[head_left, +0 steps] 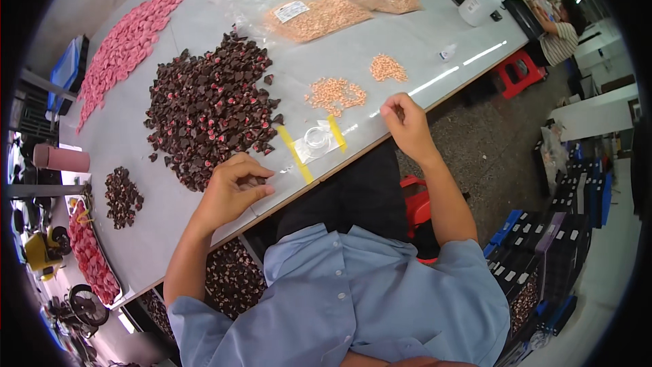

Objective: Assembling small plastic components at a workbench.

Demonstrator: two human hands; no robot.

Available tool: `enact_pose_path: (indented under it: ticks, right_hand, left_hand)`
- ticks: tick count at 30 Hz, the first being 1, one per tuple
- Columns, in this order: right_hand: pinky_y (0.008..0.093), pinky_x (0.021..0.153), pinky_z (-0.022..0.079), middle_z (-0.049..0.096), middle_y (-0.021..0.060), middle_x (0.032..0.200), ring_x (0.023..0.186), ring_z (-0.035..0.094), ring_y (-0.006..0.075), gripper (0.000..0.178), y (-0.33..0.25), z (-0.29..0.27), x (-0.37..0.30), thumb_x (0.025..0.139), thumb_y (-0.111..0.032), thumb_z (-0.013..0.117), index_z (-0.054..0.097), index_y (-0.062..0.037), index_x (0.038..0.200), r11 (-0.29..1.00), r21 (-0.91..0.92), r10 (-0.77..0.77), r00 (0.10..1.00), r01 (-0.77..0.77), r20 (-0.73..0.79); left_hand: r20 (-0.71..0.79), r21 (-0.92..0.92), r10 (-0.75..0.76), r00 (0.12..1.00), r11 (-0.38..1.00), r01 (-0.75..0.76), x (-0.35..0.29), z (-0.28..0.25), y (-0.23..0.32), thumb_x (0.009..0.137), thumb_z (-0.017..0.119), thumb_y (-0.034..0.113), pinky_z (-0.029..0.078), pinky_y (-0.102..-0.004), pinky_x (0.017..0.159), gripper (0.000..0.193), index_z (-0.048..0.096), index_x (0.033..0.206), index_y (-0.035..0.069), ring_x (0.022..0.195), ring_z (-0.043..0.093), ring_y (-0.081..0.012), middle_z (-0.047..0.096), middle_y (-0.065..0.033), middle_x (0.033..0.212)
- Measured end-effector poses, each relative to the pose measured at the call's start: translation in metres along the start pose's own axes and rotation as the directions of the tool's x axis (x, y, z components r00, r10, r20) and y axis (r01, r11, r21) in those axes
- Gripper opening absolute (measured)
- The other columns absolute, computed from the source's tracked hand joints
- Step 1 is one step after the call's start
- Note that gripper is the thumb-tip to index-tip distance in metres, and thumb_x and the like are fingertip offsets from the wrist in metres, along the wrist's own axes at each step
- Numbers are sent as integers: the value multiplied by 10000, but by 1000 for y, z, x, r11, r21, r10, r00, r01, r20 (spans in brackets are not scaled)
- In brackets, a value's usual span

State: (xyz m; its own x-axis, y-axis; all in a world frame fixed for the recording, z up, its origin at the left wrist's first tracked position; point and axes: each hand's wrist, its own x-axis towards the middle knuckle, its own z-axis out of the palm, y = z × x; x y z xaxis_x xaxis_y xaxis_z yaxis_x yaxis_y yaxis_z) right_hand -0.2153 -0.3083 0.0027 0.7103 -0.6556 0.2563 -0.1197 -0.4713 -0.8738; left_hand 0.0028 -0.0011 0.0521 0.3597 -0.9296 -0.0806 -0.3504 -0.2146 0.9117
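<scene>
See, lying between the two hands on the pale grey tabletop (435,30), a clear circular piece with a ringed rim (317,137), set on a flat white card (309,154) and flanked by two yellow tape strips (295,155). From the left hand (227,190), find it ahead and to the right; from the right hand (411,126), to the left and a little closer to the body. Judge the left fingertips nearer, only by a slight margin. No long axis to the circle itself; for direction, take the tape strips, running slantwise away from the near table edge, one on either side.

Note the left hand just beside the near edge of a broad heap of dark brown, angular pieces flecked with pink (207,109), with fingers curled toward the thumb and only a narrow gap; cannot tell of a piece in the grasp. Note the right hand with fingertips bunched close to the thumb; cannot tell of any content there either. Just beyond the right hand, see two small piles of pale orange granules (337,96) (388,68), closer to it than to the left.
</scene>
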Motion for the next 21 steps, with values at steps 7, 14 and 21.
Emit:
enact_pose_path:
  ticks: [7,14,21]
  right_hand:
    - [214,582,393,555,-31,785,682,482,22,89,-56,49,-78,936,-81,660,590,-28,924,954,262,26,913,-144,407]
    - [222,596,444,585,0,793,694,523,38,109,-76,110,-92,960,-82,646,573,-3,979,930,326,4,892,-169,452]
    - [277,596,478,634,56,750,660,589,101,128,-79,125,-90,951,-109,642,585,3,969,939,310,-3,901,-146,433]
  left_hand:
    - [335,-403,-183,924,859,316,7,4,-25,810,805,6,531,-219,610,208,705,993,-4,761,682,-110,661,-81,1029]
    - [392,-456,-217,894,798,394,9,22,-29,915,717,60,562,-248,643,152,670,1019,-41,815,718,-156,715,-92,916]
    - [394,-422,-228,890,816,395,-1,27,-26,958,675,88,566,-248,688,143,661,1038,-30,822,703,-132,706,-72,901]
